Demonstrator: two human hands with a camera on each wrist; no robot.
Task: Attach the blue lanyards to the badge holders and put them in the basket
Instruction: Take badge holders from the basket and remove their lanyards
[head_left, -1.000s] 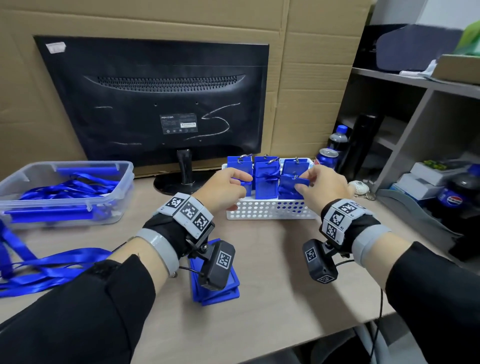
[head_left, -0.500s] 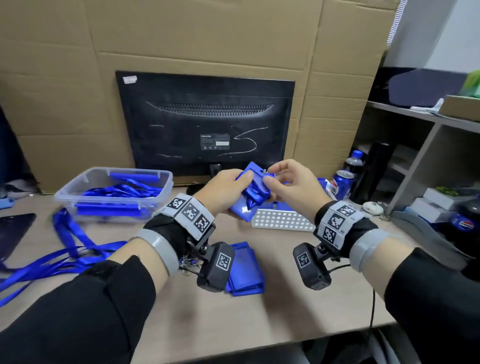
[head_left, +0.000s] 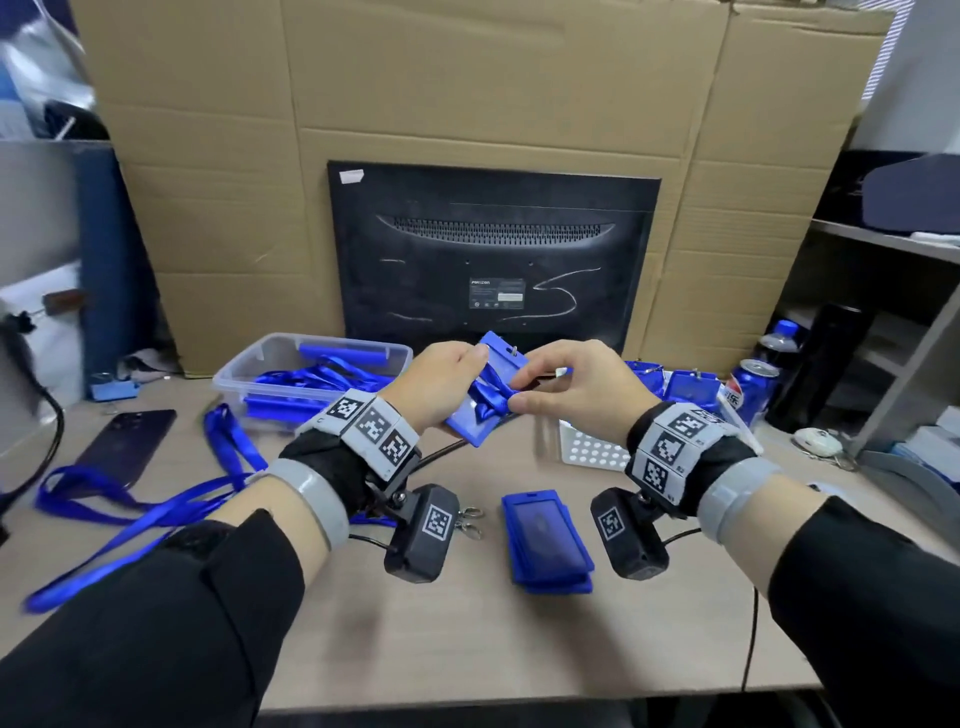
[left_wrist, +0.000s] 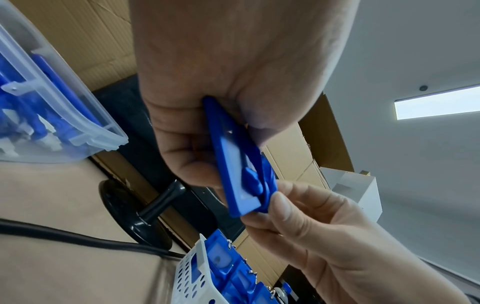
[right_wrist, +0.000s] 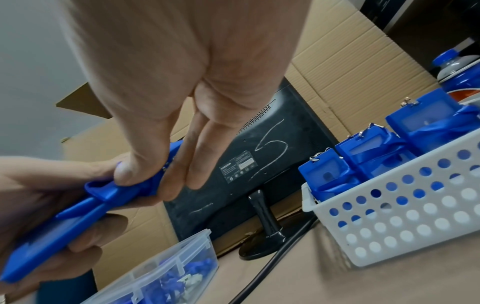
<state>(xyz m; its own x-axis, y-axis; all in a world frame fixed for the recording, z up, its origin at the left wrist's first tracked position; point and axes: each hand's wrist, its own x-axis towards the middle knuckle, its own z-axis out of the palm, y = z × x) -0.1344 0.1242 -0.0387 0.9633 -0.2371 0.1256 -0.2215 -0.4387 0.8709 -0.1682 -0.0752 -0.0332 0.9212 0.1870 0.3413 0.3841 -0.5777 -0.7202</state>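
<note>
My left hand (head_left: 465, 387) grips a blue badge holder (head_left: 475, 423) above the table, tilted, with a blue lanyard (head_left: 493, 397) wound round its middle. The thumb and fingers of my right hand (head_left: 524, 384) pinch that wound lanyard. In the left wrist view the badge holder (left_wrist: 233, 164) is seen edge-on between my left fingers and palm. The right wrist view shows my thumb pressing the lanyard (right_wrist: 116, 191) against the holder (right_wrist: 52, 236). The white perforated basket (head_left: 587, 452) stands just right of my hands, with several wrapped holders upright in it.
A stack of bare badge holders (head_left: 545, 540) lies near the front of the table. Loose lanyards (head_left: 156, 499) trail at the left beside a phone (head_left: 130, 447). A clear box (head_left: 311, 374) of lanyards and a monitor (head_left: 493, 260) stand behind. A can (head_left: 753, 384) and bottles are at the right.
Both hands left the basket carrying one wrapped badge holder and brought it up and to the left. The right hand now pinches the wound lanyard. The head view has tilted upward.
</note>
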